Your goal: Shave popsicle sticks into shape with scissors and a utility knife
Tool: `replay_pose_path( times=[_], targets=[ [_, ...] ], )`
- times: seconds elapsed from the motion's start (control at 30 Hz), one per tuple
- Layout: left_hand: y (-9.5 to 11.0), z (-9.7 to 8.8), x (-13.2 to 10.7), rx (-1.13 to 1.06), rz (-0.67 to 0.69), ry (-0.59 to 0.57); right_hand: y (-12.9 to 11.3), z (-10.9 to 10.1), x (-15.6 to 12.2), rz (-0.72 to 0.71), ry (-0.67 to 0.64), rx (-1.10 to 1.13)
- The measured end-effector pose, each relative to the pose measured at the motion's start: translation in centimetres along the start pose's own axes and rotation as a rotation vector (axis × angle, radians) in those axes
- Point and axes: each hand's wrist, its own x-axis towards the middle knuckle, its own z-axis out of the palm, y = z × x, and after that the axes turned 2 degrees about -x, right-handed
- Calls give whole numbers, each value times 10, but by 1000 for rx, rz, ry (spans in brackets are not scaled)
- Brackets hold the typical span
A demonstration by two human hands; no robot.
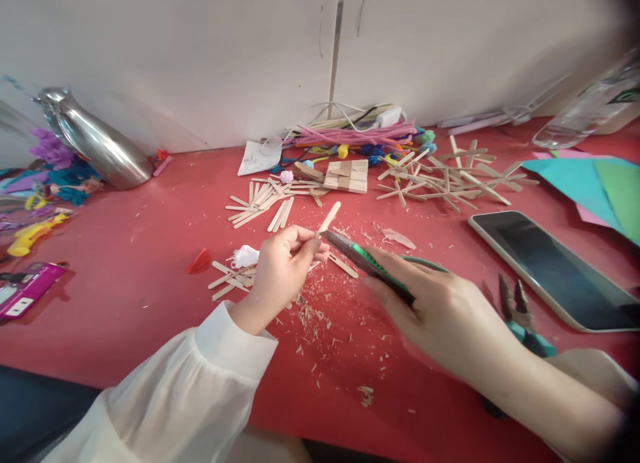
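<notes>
- Red surface (125,316): 1, carrying everything and set against a white wall.
- Smartphone (550,269): 1, lying flat at the right with a dark screen showing no writing.
- Steel jug (95,143): 1, far left at the back.
- Paper sheets (575,179): teal, green and pink ones overlap at the right edge.
- Clear bottle (585,113): 1, back right; the writing on its green label is too small to read.
- Heap of crossed sticks (445,176): back centre-right, too tangled to count.
- Loose sticks (260,206): a scatter left of that heap, too many to count.
- Right hand (440,309): fingers wrapped around 1 utility knife (365,259) with a green and black body, its tip pointing left.
- Left hand (283,269): in a white sleeve, with thumb and fingers pinched on 1 craft stick (329,217).
- That craft stick is held above the middle of the surface, slanting up and to the right, and the knife tip meets it just beside the left fingertips.
- Pliers (520,313): 1 pair with teal handles, between the right hand and the smartphone.
- Wood shavings (320,316): strewn under and between the 2 hands.
</notes>
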Motion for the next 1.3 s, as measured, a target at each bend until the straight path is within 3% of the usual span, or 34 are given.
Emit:
replay_pose_path(
  times=[0.17,0.4,0.57,0.87,1.1,1.3],
  targets=[
    [9,1,-1,-47,-96,-18,0,2,-2,-104,91,-190],
    [10,-4,2,148,-37,-14,-8,-5,-7,-163,73,-440],
    [4,-7,7,79,-84,-6,-1,-5,-3,-69,119,-309],
    [6,-4,5,45,-101,-8,6,1,1,39,-10,-3],
    [4,-4,2,84,-58,-35,4,0,0,-61,70,-165],
    [4,-5,-2,433,124,-20,0,2,-5,-143,92,-308]
  ],
)
